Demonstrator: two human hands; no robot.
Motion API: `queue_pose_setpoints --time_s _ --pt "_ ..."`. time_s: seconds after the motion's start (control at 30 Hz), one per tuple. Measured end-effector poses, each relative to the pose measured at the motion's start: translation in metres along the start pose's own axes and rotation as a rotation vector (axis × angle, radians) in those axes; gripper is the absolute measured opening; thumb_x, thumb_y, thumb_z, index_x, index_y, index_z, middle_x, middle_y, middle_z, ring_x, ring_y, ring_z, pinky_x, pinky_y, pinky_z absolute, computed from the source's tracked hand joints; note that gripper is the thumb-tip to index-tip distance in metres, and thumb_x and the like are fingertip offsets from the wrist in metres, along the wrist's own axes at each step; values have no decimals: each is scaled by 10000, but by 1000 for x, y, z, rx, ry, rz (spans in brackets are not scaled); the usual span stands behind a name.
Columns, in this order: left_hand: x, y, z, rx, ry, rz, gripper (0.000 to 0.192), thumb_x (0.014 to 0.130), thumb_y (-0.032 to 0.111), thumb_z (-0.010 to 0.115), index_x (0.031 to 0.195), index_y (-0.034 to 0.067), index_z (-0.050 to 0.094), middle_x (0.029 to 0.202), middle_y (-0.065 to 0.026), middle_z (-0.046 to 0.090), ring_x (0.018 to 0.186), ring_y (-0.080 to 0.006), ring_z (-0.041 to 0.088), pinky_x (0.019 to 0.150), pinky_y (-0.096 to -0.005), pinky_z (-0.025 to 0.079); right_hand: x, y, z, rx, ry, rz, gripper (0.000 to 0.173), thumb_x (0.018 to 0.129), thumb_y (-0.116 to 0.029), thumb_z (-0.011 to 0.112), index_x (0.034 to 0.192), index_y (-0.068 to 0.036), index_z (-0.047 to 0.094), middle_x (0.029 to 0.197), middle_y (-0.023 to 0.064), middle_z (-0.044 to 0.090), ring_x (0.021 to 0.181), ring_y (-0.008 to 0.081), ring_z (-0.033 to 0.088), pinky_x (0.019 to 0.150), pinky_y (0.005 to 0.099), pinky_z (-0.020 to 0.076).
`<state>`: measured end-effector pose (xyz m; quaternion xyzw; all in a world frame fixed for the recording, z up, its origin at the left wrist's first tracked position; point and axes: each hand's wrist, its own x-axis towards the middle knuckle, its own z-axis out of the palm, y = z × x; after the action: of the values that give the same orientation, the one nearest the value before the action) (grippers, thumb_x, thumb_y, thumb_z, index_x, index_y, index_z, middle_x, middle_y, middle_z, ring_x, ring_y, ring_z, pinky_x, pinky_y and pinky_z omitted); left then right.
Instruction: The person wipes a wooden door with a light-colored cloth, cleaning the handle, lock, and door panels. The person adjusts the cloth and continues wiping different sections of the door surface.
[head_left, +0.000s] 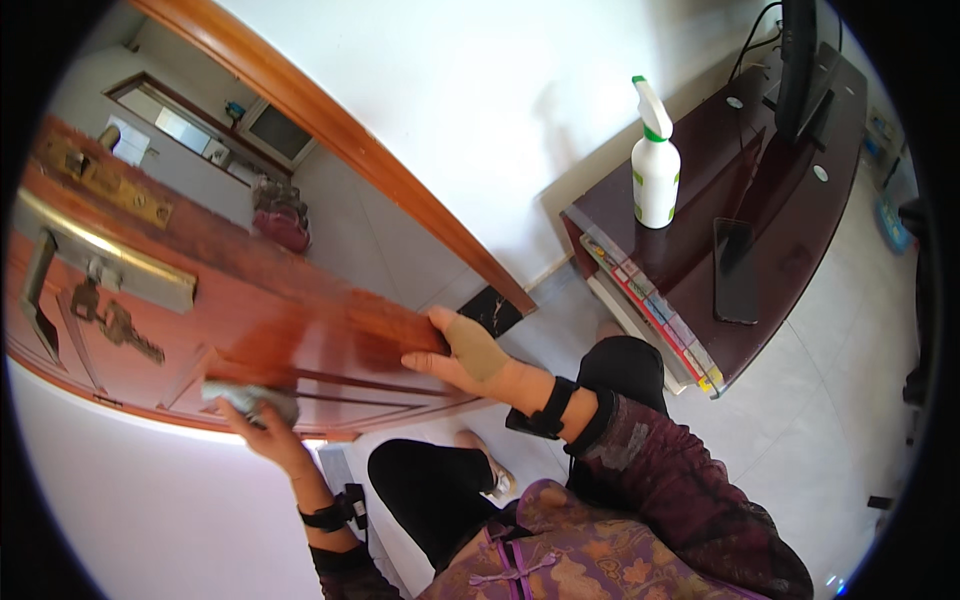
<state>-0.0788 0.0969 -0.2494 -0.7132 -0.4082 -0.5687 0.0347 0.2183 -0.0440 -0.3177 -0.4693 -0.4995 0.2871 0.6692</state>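
Note:
My left hand (266, 435) presses a crumpled light grey cloth (255, 401) against the panelled face of a reddish-brown wooden door (322, 337). My right hand (469, 352), with a beige wrap around the thumb and palm, grips the edge of the same door, fingers behind and thumb in front. Left of the cloth, a brass-coloured lever handle (45, 292) sits on its plate, with keys (120, 322) hanging from the lock. A brass latch plate (112, 180) is set in the door's edge.
A dark wooden desk (690, 262) at the right holds a white spray bottle (656, 180), a black phone (733, 270) and a monitor (796, 75). Papers or books (652, 307) lie on the shelf under it. A wooden door frame (360, 142) borders the opening. My knees are near the door.

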Motion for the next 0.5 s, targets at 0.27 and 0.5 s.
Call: queue_pose_setpoints --time_s 0.27,0.5 --pt "-29 56 29 304 -113 722 571 877 -4 533 1436 7 416 1528 -288 320 1380 -461 339 1108 -547 267 -5 -1 1 -24 60 -97 481 843 -380 757 958 30 533 858 250 578 818 429 563 731 436 460" --pt "22 6 0 471 120 663 474 909 -25 557 1379 11 504 1435 -271 465 1264 -447 475 1053 -522 365 -7 -4 1 -65 47 -78 472 842 -373 757 961 24 530 883 245 580 848 421 565 748 443 459"
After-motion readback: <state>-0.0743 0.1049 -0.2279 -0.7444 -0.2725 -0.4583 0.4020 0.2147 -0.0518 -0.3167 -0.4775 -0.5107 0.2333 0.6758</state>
